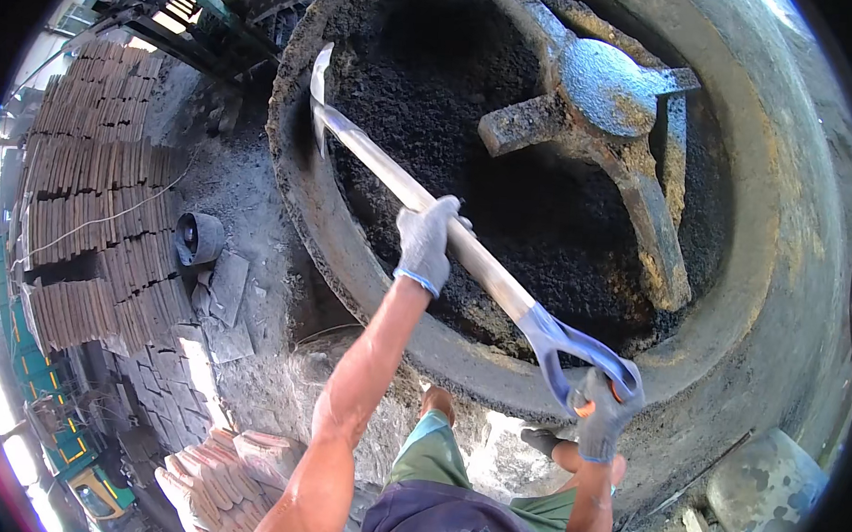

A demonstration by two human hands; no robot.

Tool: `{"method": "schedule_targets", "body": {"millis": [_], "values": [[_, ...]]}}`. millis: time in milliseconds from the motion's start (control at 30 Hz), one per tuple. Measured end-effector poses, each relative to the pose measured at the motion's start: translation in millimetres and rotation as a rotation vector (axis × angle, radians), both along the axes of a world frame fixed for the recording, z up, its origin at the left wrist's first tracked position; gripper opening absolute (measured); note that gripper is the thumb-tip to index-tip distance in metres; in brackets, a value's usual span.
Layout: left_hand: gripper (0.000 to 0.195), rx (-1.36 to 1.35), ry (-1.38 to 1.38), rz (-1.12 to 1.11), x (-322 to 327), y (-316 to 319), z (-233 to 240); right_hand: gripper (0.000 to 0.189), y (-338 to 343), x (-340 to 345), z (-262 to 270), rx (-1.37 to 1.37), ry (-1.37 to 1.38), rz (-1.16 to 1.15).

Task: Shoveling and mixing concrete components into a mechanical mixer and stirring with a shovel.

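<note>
Both my hands wear grey knit gloves and hold one shovel. My left hand [427, 243] is wrapped around the middle of its wooden shaft [384, 166]. At the near end, my right hand [606, 413] grips the D-shaped handle [556, 338]. The metal blade [320, 87] shows nearly edge-on above the left rim of a large round mixer pan [750, 211]. Dark, crumbly material [434, 107] lies inside the pan. A mixer hub [609, 88] with several thick, crusted arms stands in the right part of it. Whether the blade touches the rim I cannot tell.
Stacks of thin brown slabs [96, 220] stand along the left, crossed by a pale cord. A cylindrical container [200, 240] sits beside broken flat pieces [228, 288]. Filled paper sacks [234, 480] are piled lower left. A green metal frame [208, 2] rises at upper left.
</note>
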State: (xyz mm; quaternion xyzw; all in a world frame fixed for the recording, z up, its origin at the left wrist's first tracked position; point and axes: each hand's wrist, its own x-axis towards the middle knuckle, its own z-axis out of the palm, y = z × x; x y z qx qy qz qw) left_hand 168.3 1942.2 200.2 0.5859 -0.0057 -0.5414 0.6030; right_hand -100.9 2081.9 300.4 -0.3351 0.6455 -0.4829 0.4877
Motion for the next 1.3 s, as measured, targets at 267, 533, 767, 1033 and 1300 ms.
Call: {"method": "schedule_targets", "body": {"millis": [267, 533, 767, 1033, 1300], "values": [[0.014, 0.094, -0.153, -0.209, 156.3, -144.1, -111.0, 0.017, -93.7, 157.1, -84.8, -0.206, 0.139, 0.066], [0.013, 0.086, -0.21, -0.256, 23.4, -68.1, -107.5, 0.013, -33.1, 36.2, -79.5, 0.172, -0.163, -0.145], [0.018, 0.046, 0.103, -0.081, -42.0, -7.1, -11.8, 0.012, -56.6, -43.2, 22.5, 0.062, 0.154, 0.073], [0.017, 0.036, -0.018, 0.042, 67.1, -62.2, -111.5, 0.018, -71.6, 56.1, -63.4, 0.139, -0.082, 0.082], [0.014, 0.027, -0.051, -0.013, 21.1, -10.0, -20.5, 0.025, -5.4, 0.9, -31.8, -0.14, 0.212, 0.099]]}}
